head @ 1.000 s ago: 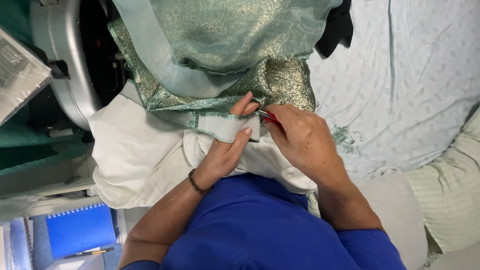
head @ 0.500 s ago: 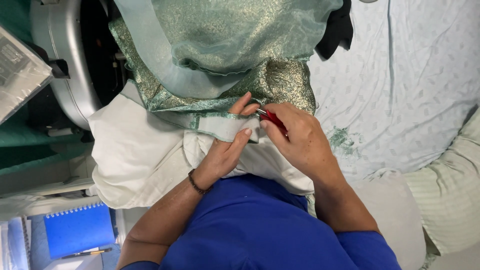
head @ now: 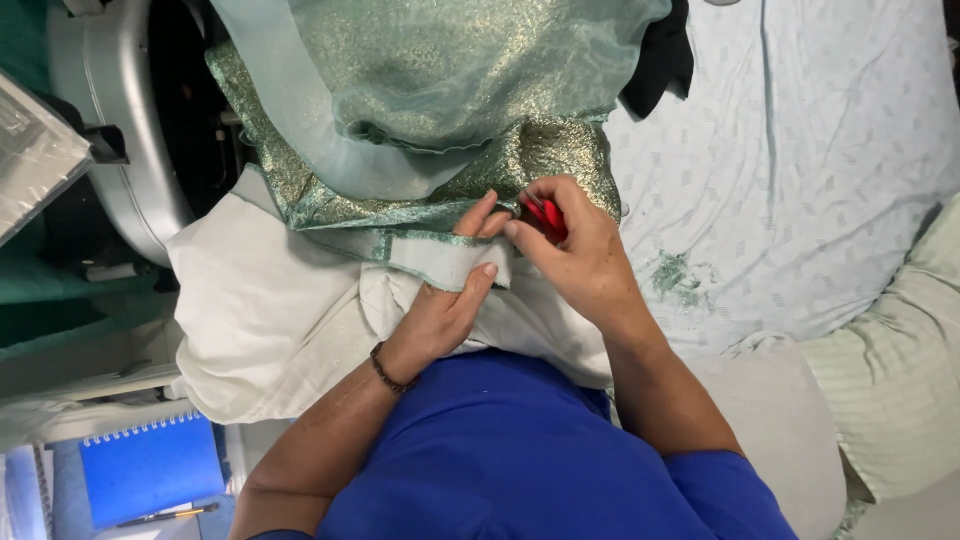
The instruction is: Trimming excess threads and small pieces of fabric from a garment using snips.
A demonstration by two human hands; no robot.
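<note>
Green-and-gold shimmering fabric point(head: 450, 90) spills across a person's lap, its hem drawn over a cushion wrapped in off-white cloth point(head: 270, 310), as two bare hands meet at the cloth's lower edge. Seen from the head camera, the left hand point(head: 445, 300) lies flat on a folded strip of the fabric's pale green edge point(head: 440, 255), thumb and fingers pinching it just under the glittering border, a dark beaded bracelet point(head: 388, 370) at the wrist. The right hand point(head: 580, 255) is curled closed around a small red tool point(head: 545, 215), of which only a sliver shows between the fingers; what kind of tool it is cannot be told. Its fingertips touch those of the left hand where the tool meets the hem. Both arms come out of a blue short-sleeved top point(head: 520, 460). To the right, a pale patterned sheet point(head: 800, 170) covers the surface beside the person, with a scatter of green thread scraps point(head: 675, 275) lying on it near the right wrist. A striped pale-green pillow point(head: 890, 400) sits at the far right. To the left stands a grey sewing machine point(head: 110, 130), and below it a blue spiral notebook point(head: 150, 465) with a pen point(head: 165, 517) just beside it.
</note>
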